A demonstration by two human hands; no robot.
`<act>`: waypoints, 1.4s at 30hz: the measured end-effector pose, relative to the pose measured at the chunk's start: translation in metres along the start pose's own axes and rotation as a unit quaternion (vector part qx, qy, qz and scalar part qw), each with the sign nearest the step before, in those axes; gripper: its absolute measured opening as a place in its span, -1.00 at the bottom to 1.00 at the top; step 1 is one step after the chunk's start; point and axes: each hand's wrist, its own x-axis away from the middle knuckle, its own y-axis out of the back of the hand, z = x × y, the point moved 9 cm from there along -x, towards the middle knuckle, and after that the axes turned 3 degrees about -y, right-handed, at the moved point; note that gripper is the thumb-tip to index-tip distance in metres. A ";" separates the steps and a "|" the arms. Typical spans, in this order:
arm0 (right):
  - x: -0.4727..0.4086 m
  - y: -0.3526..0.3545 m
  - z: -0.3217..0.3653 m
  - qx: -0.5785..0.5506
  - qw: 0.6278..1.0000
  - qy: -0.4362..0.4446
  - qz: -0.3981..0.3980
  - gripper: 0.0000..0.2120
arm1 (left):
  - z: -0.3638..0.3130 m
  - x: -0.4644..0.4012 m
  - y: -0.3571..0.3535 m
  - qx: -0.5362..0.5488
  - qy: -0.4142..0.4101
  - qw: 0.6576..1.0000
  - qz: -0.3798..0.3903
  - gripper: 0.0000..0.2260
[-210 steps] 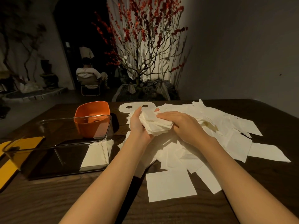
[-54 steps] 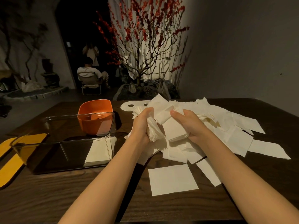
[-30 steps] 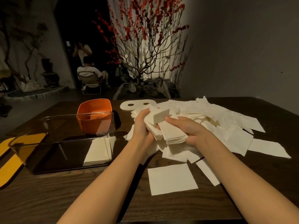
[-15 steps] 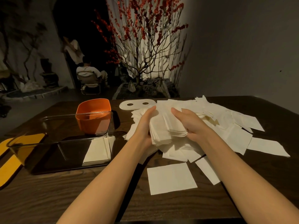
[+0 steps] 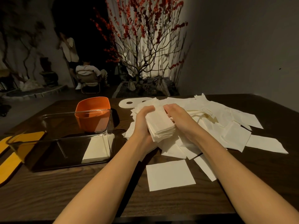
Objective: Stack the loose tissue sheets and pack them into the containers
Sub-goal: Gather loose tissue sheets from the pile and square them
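Tissue stack held between both hands above loose sheets.

Left hand and right hand gripped its sides; clear container held one pile; orange tub stood behind.

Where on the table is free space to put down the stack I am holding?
Bare wood lies along the near table edge, in front of the clear container and left of the single sheet. The far right corner is bare too. It is crowded under both hands and to the right, where loose sheets overlap.
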 end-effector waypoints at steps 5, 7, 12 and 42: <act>0.009 -0.020 -0.014 -0.089 0.987 -0.080 0.107 -0.65 | -0.024 0.005 0.003 -0.030 -0.072 0.997 0.010 -0.65; 0.017 -0.033 -0.016 -0.170 0.966 -0.114 0.156 -0.73 | -0.027 0.011 0.007 -0.038 -0.083 0.996 -0.005 -0.67; 0.032 -0.058 -0.022 -0.228 0.945 -0.136 0.190 -0.78 | -0.036 0.025 0.022 -0.063 -0.121 0.990 -0.027 -0.79; 0.018 -0.036 -0.040 -0.016 0.975 -0.078 0.209 -0.69 | -0.046 0.032 0.074 -0.419 -0.211 0.882 -0.038 -0.63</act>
